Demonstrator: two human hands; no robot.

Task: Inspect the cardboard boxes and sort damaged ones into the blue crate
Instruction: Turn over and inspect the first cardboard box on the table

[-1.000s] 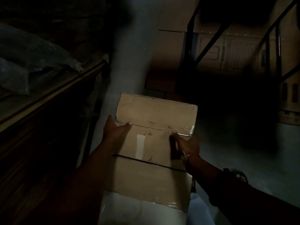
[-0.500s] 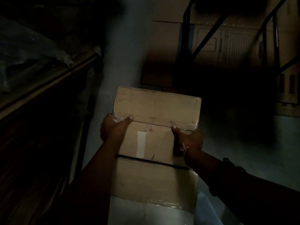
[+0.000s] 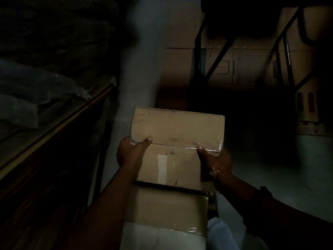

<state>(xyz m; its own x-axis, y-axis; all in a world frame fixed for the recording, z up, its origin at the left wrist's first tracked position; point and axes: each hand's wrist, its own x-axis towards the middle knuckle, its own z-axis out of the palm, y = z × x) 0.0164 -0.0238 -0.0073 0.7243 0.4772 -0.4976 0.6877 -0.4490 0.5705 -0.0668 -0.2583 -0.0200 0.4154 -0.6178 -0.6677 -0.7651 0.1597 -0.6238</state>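
- box [image 3: 177, 141] sits between both hands, held up over the dim floor [image 3: 137, 69]
- left hand [image 3: 130, 152] grips its left edge, thumb on top
- right hand [image 3: 215, 159] grips the right edge the same way

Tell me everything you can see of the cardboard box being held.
The cardboard box is plain brown, held up in dim light, its far panel tilted toward the camera. Glossy clear tape runs along the fold between the panels; a white strip sits on the near panel, a black band crosses below it. The left hand grips its left edge, the right hand its right, thumbs on the fold. No tear is plainly visible.
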